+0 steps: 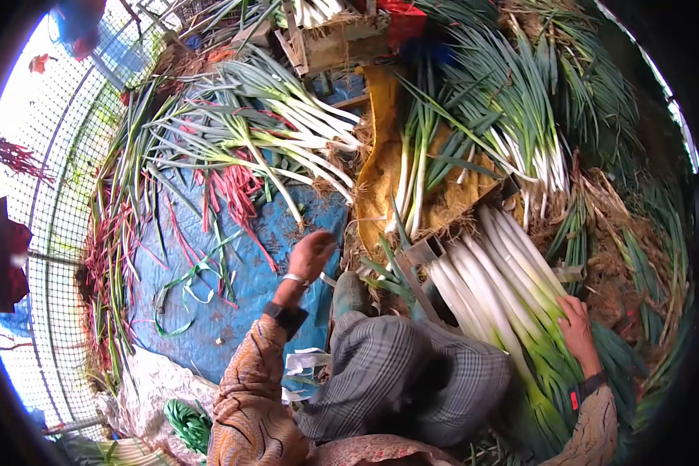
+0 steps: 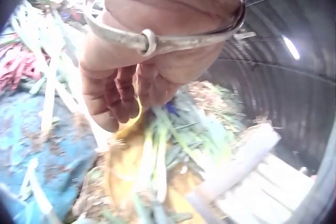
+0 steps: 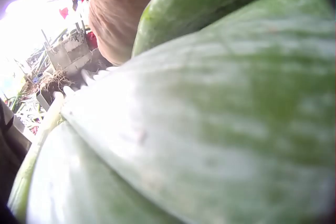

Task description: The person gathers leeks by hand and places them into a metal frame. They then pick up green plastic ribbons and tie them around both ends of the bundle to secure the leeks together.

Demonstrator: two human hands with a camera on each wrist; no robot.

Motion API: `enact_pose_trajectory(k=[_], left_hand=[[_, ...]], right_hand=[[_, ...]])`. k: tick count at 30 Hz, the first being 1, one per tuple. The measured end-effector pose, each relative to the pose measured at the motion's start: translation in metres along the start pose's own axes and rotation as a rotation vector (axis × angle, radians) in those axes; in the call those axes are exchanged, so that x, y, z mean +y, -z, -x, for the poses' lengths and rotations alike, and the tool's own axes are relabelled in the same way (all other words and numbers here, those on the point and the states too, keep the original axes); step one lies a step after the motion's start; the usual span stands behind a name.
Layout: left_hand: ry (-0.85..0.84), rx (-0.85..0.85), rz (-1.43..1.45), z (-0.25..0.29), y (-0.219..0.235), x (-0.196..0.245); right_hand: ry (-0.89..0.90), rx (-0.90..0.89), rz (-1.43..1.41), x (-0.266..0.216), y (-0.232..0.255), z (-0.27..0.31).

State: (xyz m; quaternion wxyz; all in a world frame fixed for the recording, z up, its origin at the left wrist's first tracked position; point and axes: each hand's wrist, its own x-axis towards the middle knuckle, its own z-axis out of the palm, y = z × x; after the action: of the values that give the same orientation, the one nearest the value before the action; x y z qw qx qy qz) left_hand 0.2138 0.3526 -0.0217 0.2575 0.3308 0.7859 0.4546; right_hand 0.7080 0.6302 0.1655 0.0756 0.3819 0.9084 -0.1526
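Near right, the right hand [image 1: 579,330] rests, grip fairly flat, on smooth, cylindrical white-and-green leeks [image 1: 512,291]. Farther left, the left hand [image 1: 311,255], fingers loosely bent, apparently empty, hangs over wrinkled blue tarp [image 1: 256,311]; beyond sprawl stringy-rooted stalks [image 1: 314,116].

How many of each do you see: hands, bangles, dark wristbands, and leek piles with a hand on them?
Hands (left hand, right hand): 2
Bangle: 1
Dark wristbands (left, right): 2
Leek pile under right hand: 1
Total: 6
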Motion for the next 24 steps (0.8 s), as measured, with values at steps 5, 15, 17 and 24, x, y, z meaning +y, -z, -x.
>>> enact_pose_trajectory(k=[5,15,17,24], left_hand=[[0.525,0.096,0.220,-0.011,0.023,-0.098],[0.560,0.532,-0.257,-0.160,0.014,-0.223],[0.645,0.546,-0.168,-0.182,0.012,-0.229],[0.535,0.318,0.256,-0.177,0.028,-0.198]], right_hand=[[-0.027,-0.019,0.014,0.001,-0.002,-0.005],[-0.128,-0.065,0.076,0.019,-0.012,-0.001],[-0.159,-0.077,0.062,0.026,-0.015,-0.001],[-0.169,-0.091,0.119,0.017,-0.010,-0.003]])
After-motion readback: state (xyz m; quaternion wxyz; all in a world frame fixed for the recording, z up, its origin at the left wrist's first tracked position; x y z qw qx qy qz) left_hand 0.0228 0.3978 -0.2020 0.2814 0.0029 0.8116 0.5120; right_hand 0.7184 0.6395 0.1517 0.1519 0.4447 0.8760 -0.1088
